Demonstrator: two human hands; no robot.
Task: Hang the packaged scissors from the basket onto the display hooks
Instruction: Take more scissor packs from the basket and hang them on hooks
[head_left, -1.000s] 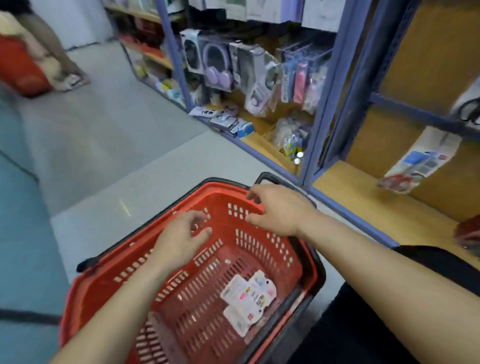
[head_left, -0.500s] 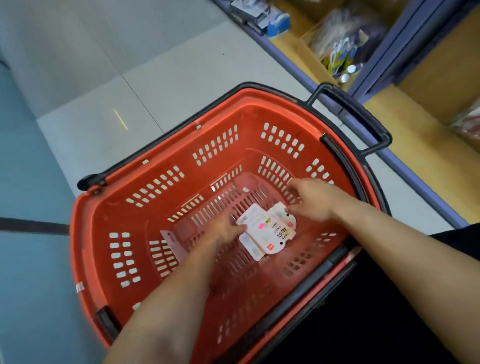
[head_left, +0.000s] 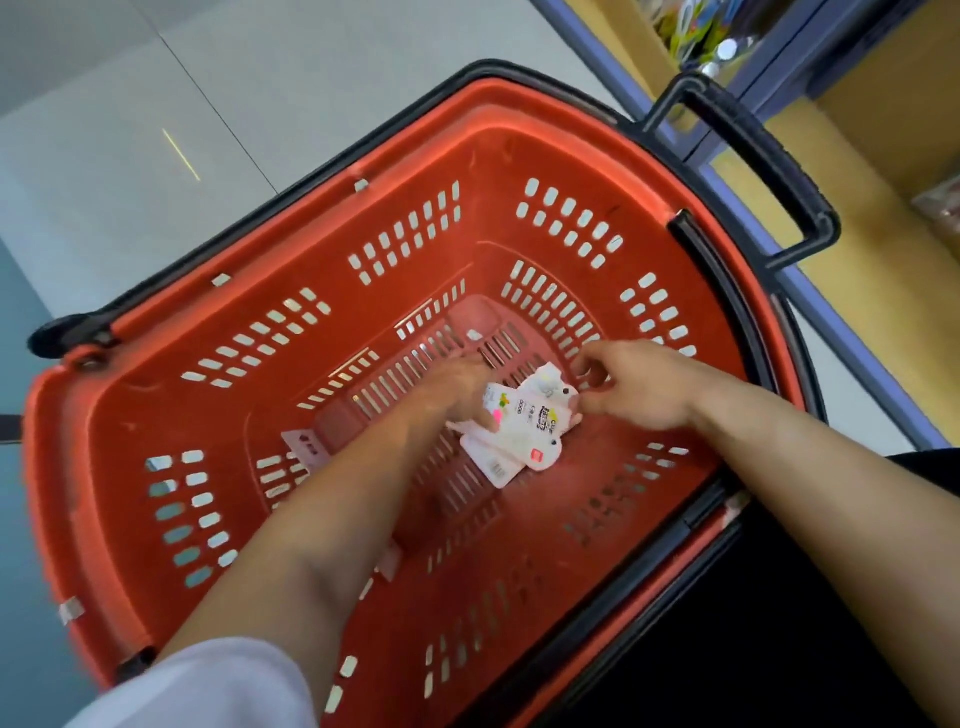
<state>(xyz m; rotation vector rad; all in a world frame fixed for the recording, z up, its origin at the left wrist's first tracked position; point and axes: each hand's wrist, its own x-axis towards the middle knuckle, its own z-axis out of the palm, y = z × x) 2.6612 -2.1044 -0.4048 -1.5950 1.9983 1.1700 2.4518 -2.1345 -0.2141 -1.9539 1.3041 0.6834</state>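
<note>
Pale grey floor tiles (head_left: 156, 104) fill the upper left. A wooden shelf (head_left: 857, 270) with a blue frame runs along the right edge. Between them sits a red basket (head_left: 130, 415) that takes up most of the view, its walls and bottom slotted. One black handle (head_left: 753, 150) is folded out toward the shelf. Both forearms reach down into the basket from the near side, the left one coming out of a white sleeve (head_left: 208, 686). A small stack of packaged scissors (head_left: 524, 421), white cards with printed labels, lies flat on the basket bottom, slightly right of its middle, and the two hands meet over it. The right hand (head_left: 639, 389) has its fingers curled, with thumb and forefinger pinching the upper right edge of the top pack. The left hand (head_left: 457, 384) lies against the left edge of the stack with its fingers bent down over it. Motion blur smears this hand, so I cannot tell whether it grips a pack or only touches it. Left of the stack, a lone white card (head_left: 304, 452) lies on the slotted bottom, partly hidden under the left forearm.
</note>
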